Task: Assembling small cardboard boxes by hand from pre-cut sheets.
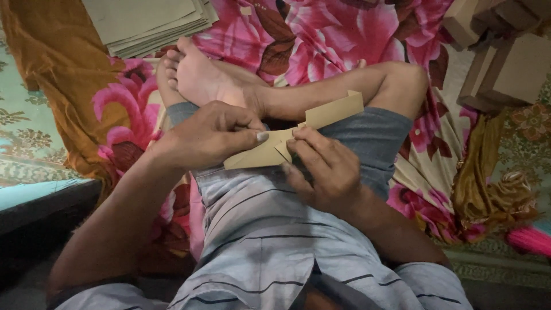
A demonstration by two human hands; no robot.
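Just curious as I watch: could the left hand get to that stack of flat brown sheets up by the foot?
Probably yes, but not right now. The left hand is pinching the folded brown paper piece together with the right hand. The stack of sheets lies beyond the bare foot, with nothing covering it.

Dim indoor light, soft, coming from upper area of the frame; my foot (pixel 198 77) and the pink floral cloth (pixel 344 34) are brightest. Lower left corner falls to near black, detail lost there. My left hand (pixel 209 135) and right hand (pixel 321 166) are shaded, slightly soft, no strong motion blur. The tan card (pixel 333 112) reads evenly, no glare. Grainy, muted colour in shadows. Mild wide-angle stretch at edges; stack of sheets (pixel 152 23) soft.
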